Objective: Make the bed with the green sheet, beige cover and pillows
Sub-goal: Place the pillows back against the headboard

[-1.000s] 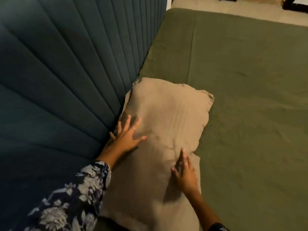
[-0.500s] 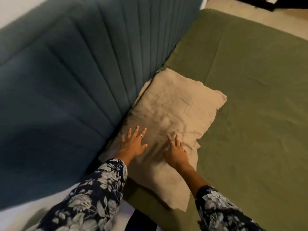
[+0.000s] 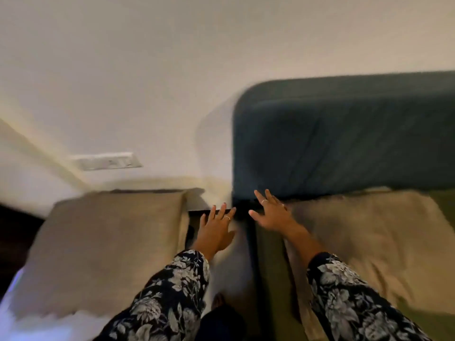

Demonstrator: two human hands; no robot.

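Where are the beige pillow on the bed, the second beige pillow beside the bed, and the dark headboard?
Pillow on the bed (image 3: 369, 232): head view, its middle.
Second pillow (image 3: 108, 247): head view, centre of its top face.
Headboard (image 3: 344, 134): head view, its padded front.

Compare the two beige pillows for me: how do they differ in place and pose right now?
The right pillow lies on the green sheet against the blue headboard; the left pillow sits off the bed, beside it, below the wall switch plate. The right pillow's near end is partly hidden by the right sleeve; the left pillow shows almost whole. Both are beige, similar in shape, and neither hand grips one.
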